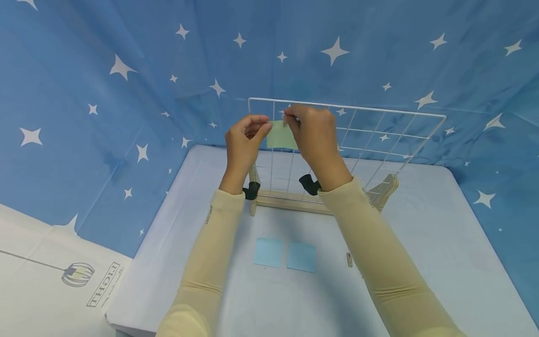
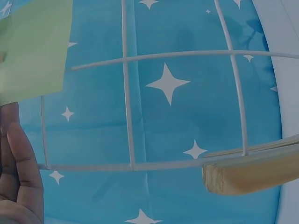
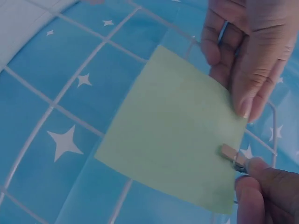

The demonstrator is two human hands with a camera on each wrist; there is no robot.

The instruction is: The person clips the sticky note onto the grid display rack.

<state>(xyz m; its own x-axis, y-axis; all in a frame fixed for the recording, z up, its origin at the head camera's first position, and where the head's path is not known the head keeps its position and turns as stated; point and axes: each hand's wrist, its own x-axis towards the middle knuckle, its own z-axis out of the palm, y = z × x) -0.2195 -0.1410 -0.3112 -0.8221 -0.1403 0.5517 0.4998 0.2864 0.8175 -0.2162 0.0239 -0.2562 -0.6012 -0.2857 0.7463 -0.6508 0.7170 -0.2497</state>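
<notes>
A pale green square of paper (image 1: pixel 278 136) is held up against the upper left part of a white wire grid (image 1: pixel 379 110). My left hand (image 1: pixel 244 147) pinches the paper at its upper left corner between thumb and fingertips. At the paper's top edge, my right hand (image 1: pixel 316 135) pinches a small wooden clothespin (image 3: pixel 230 152) between thumb and forefinger. In the right wrist view the clothespin's tip overlaps the paper close to that edge, and the left thumb presses the neighbouring corner. Part of the paper (image 2: pixel 35 51) also shows in the left wrist view.
Two light blue paper squares (image 1: pixel 268 252) lie side by side on the white table (image 1: pixel 189 276). Another small wooden clothespin (image 1: pixel 349 260) lies near the right forearm. Wooden feet (image 1: pixel 383 192) support the grid. A blue star-patterned cloth (image 1: pixel 269 61) hangs behind.
</notes>
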